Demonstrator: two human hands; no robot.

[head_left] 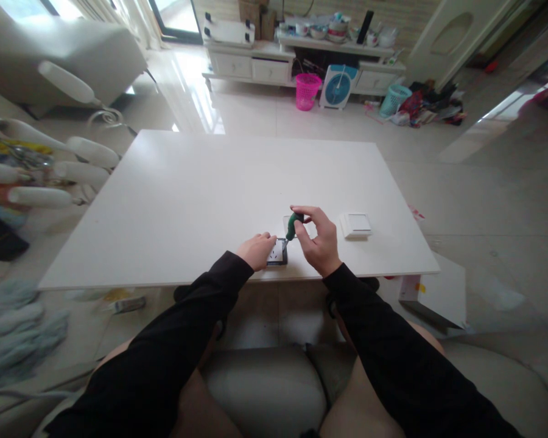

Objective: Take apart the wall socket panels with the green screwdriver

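A small dark-framed wall socket [277, 252] lies near the front edge of the white table [187, 201]. My left hand [257, 249] rests closed against the socket's left side and holds it down. A green-handled screwdriver [293, 224] stands tilted, its tip down at the socket's upper right corner, with the fingers of my right hand [318, 240] wrapped round its handle. A white plate [288, 223] lies just behind the screwdriver, partly hidden by it.
A white switch plate [355, 224] lies on the table to the right of my right hand. A white drying rack [50, 170] with clothes stands left of the table. A white box [438, 292] sits on the floor at the table's right front corner.
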